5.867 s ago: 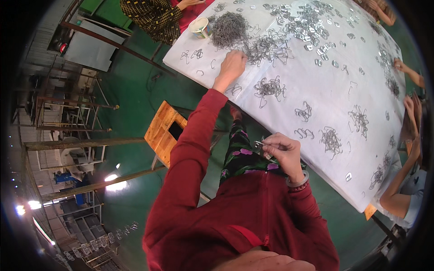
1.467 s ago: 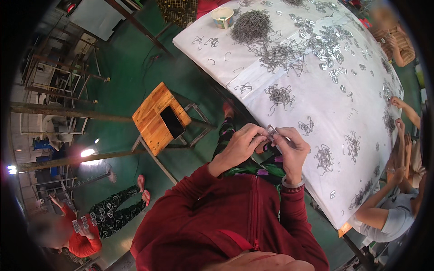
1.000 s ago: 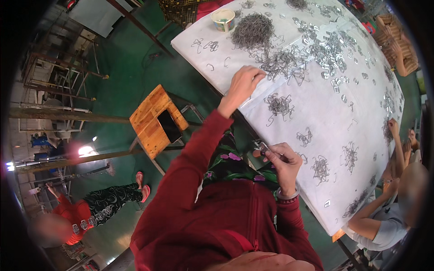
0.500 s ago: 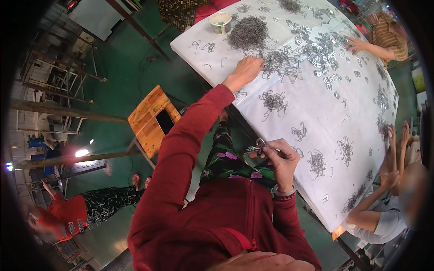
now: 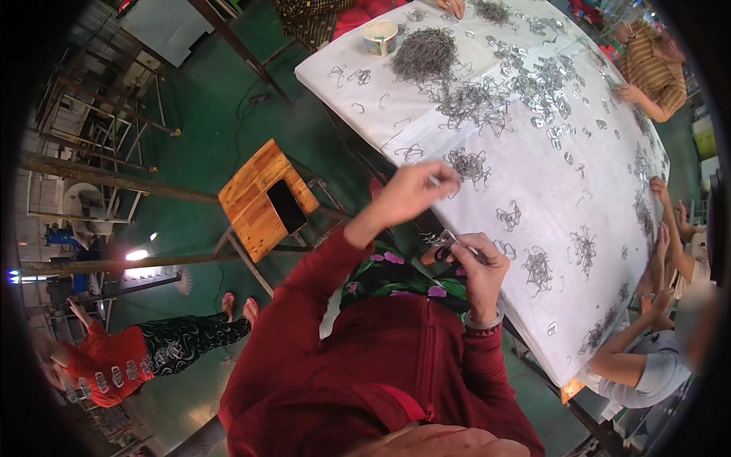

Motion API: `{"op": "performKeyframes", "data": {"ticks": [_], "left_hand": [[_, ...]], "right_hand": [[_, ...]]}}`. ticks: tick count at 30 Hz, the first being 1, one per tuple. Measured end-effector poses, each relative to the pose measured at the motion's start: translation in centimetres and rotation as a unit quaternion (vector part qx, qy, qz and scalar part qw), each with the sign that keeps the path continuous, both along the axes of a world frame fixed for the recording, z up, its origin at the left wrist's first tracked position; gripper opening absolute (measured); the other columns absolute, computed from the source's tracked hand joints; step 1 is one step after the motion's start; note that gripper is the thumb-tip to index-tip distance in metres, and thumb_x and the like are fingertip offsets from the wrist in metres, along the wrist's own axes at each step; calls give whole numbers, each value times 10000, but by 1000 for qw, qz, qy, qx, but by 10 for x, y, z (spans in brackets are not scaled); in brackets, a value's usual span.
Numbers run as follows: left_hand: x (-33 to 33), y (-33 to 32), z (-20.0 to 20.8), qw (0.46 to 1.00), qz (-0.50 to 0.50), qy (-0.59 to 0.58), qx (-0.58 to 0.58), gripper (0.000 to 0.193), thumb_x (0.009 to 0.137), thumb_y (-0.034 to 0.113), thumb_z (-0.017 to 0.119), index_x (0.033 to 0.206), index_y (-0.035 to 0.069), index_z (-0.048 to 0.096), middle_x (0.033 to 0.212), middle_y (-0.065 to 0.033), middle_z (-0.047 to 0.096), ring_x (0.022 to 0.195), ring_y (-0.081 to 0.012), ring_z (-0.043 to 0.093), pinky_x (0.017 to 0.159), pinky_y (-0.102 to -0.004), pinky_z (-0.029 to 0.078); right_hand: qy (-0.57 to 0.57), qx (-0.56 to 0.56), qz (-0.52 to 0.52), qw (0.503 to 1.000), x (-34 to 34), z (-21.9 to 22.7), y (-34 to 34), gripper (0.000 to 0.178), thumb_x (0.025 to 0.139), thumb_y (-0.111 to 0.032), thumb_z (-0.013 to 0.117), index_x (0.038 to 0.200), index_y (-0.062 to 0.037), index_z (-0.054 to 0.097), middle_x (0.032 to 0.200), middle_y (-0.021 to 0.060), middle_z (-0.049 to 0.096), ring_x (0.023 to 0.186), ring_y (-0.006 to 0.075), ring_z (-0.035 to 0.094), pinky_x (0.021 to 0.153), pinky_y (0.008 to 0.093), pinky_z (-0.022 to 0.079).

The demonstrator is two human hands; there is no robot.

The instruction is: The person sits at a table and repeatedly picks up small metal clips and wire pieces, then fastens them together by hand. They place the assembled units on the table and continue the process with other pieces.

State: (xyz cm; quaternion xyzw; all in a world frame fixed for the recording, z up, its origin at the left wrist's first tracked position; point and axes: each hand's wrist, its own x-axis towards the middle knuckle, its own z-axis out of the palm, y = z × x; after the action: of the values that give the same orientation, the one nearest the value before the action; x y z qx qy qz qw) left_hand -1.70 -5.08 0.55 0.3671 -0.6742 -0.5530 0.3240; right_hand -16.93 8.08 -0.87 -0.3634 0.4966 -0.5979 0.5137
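Observation:
My right hand (image 5: 483, 268) is closed in a pinch on a small bunch of shiny metal pieces (image 5: 436, 241), apparently wire hooks; it is held beside the table's near edge above my lap. Over that edge, my left hand (image 5: 415, 192) is blurred, its fingers curled together around something too small to make out. The nearest pile of bent wire hooks (image 5: 468, 164) lies just beyond the left fingertips. On the white-covered table (image 5: 525, 190) are more heaps of wire hooks (image 5: 424, 55) and a spread of flat metal buckles (image 5: 544, 95).
A round tub (image 5: 379, 38) stands at the table's far left corner. A wooden stool (image 5: 255, 194) carrying a black phone (image 5: 286, 206) is to my left. Other people's hands work around the table, and a person in red (image 5: 114, 362) is behind on the left.
My left hand has drawn back from the hook heap toward my right hand. My right hand stays nearly in place. Another person's hand now shows at the table's far edge.

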Motion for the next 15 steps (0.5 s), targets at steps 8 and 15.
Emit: {"op": "performKeyframes", "data": {"ticks": [8, 15], "left_hand": [[3, 73, -2, 979, 72, 22, -189, 114, 803, 59, 660, 903, 33, 612, 1043, -55, 576, 979, -225, 542, 823, -318, 450], [1, 66, -16, 978, 84, 103, -158, 84, 891, 30, 575, 972, 12, 561, 982, -82, 597, 780, -140, 601, 658, -272, 491]], "right_hand": [[-3, -30, -41, 999, 10, 4, -9, 101, 814, 109, 606, 906, 66, 603, 841, 79, 617, 676, 132, 606, 614, 228, 505], [136, -100, 16, 986, 1, 16, -26, 65, 807, 87, 616, 865, 60, 627, 876, 104, 587, 706, 151, 596, 633, 243, 502]]}}
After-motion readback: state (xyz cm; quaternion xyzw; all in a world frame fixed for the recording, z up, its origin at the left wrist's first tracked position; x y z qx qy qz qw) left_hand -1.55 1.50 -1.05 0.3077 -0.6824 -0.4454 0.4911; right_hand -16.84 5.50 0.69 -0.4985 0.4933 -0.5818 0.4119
